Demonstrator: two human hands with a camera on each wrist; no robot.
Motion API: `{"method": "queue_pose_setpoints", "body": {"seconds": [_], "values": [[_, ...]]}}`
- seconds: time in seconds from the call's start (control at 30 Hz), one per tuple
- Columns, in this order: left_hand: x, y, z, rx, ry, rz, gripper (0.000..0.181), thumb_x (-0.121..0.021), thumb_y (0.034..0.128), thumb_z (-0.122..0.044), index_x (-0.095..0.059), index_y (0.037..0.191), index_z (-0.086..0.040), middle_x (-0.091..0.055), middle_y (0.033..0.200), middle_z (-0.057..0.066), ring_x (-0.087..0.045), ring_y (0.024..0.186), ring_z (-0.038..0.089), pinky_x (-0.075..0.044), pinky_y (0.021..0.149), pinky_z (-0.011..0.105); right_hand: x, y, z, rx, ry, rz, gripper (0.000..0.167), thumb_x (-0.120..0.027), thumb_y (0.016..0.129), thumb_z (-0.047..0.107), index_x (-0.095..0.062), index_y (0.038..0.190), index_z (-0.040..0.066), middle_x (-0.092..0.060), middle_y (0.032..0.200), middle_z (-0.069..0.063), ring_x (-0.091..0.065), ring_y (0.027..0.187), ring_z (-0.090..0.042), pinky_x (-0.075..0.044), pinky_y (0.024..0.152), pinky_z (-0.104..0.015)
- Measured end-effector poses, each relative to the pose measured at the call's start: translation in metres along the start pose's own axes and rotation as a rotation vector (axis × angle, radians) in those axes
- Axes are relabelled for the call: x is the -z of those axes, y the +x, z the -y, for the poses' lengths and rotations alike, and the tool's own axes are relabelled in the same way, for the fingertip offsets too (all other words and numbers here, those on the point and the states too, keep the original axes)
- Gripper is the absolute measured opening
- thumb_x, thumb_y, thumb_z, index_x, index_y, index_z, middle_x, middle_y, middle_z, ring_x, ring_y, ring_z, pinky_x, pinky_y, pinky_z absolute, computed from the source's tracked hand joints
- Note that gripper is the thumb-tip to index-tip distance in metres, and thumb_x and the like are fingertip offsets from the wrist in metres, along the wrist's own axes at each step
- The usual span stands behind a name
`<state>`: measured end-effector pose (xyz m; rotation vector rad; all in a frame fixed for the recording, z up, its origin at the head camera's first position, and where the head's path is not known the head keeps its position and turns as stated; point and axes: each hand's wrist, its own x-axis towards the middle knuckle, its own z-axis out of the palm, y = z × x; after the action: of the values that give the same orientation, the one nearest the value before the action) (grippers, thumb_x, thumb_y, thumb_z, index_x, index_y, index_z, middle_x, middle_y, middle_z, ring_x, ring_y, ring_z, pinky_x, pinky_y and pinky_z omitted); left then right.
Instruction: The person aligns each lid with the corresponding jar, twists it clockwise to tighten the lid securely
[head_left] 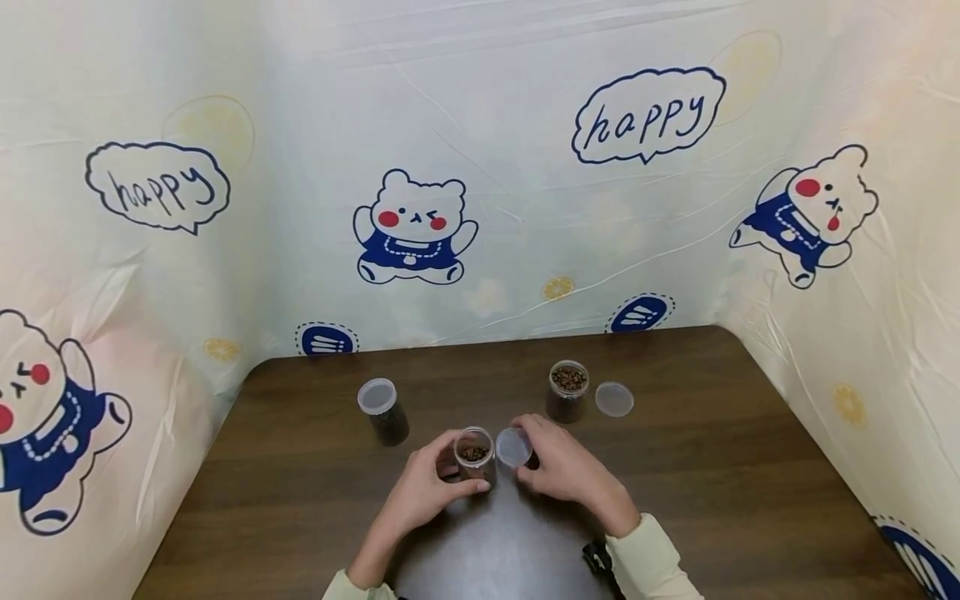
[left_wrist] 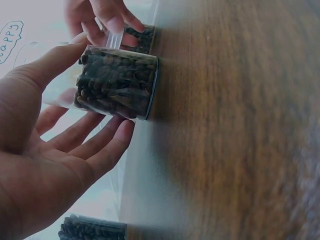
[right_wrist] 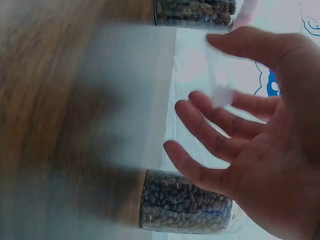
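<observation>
Head view: left hand [head_left: 431, 490] curled round the held jar [head_left: 476, 477], thumb near side, other fingers far side. Jar uncapped, beans inside, long axis upright. Right hand [head_left: 564, 461] pinches the clear lid [head_left: 513, 447] by its edge, gap one lid wide. Key relation: lid sits at 3 o'clock from the jar mouth, just beside it; can't tell if they touch. Left hand has the jar, right is nearer the lid. From held jar: capped jar [head_left: 387, 422] at 10, open jar [head_left: 567, 407] at 2, with a second lid [head_left: 615, 399] at its 3. All on the brown table [head_left: 720, 483].

Left wrist: camera rolled, so jar axis runs 9 to 3, base toward the table. Thumb at 12, fingers at 6, wrapped. Lid edge-on at 12.

Right wrist: lid blurred, spanning thumb tip to fingers; lower fingers loose, holding nothing. Held jar at 12, open jar at 6.
</observation>
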<state>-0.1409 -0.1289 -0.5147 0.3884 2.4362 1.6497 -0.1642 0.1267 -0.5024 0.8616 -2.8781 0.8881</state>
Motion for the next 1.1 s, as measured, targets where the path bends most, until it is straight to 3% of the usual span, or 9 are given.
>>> {"method": "queue_pose_setpoints", "body": {"seconds": [0.23, 0.57, 0.8, 1.0, 1.1], "values": [[-0.001, -0.001, 0.0, -0.01, 0.017, -0.004, 0.063, -0.094, 0.0795, -0.028, -0.065, 0.136, -0.023, -0.073, 0.125, 0.006, -0.074, 0.112, 0.02, -0.061, 0.091, 0.027, 0.004, -0.002, 0.003, -0.013, 0.001, 0.027, 0.057, -0.083, 0.088, 0.029, -0.061, 0.137, 0.008, -0.061, 0.122, -0.004, -0.06, 0.107, -0.015, -0.055, 0.094, -0.039], [0.0, -0.001, -0.001, -0.008, 0.013, -0.005, 0.062, -0.094, 0.0791, -0.028, -0.066, 0.134, -0.024, -0.073, 0.125, 0.006, -0.075, 0.111, 0.018, -0.061, 0.09, 0.025, 0.013, 0.001, 0.005, -0.034, 0.145, 0.034, 0.058, -0.082, 0.091, 0.021, -0.056, 0.14, 0.005, -0.067, 0.129, -0.006, -0.066, 0.112, -0.018, -0.058, 0.096, -0.042], [0.001, -0.001, -0.001, -0.007, 0.025, 0.001, 0.063, -0.094, 0.0797, -0.028, -0.065, 0.135, -0.02, -0.073, 0.125, 0.006, -0.074, 0.111, 0.019, -0.061, 0.09, 0.024, 0.023, 0.005, 0.013, 0.03, 0.224, -0.002, 0.056, -0.085, 0.088, 0.018, -0.058, 0.136, 0.012, -0.06, 0.12, -0.001, -0.066, 0.1, -0.021, -0.061, 0.085, -0.034], [0.001, -0.001, -0.001, -0.02, 0.015, 0.005, 0.062, -0.093, 0.0804, -0.026, -0.065, 0.135, -0.022, -0.073, 0.126, 0.007, -0.075, 0.111, 0.019, -0.061, 0.091, 0.025, 0.03, 0.009, 0.022, 0.058, 0.24, -0.004, 0.059, -0.087, 0.088, 0.024, -0.061, 0.14, 0.017, -0.056, 0.119, 0.002, -0.06, 0.094, -0.01, -0.058, 0.081, -0.025], [0.001, 0.0, -0.001, -0.025, 0.01, 0.01, 0.061, -0.093, 0.081, -0.025, -0.065, 0.135, -0.025, -0.073, 0.127, 0.007, -0.075, 0.111, 0.018, -0.061, 0.091, 0.026, 0.032, 0.012, 0.026, 0.081, 0.241, 0.004, 0.06, -0.087, 0.088, 0.03, -0.061, 0.142, 0.017, -0.058, 0.119, 0.003, -0.058, 0.095, -0.007, -0.059, 0.082, -0.027]]}}
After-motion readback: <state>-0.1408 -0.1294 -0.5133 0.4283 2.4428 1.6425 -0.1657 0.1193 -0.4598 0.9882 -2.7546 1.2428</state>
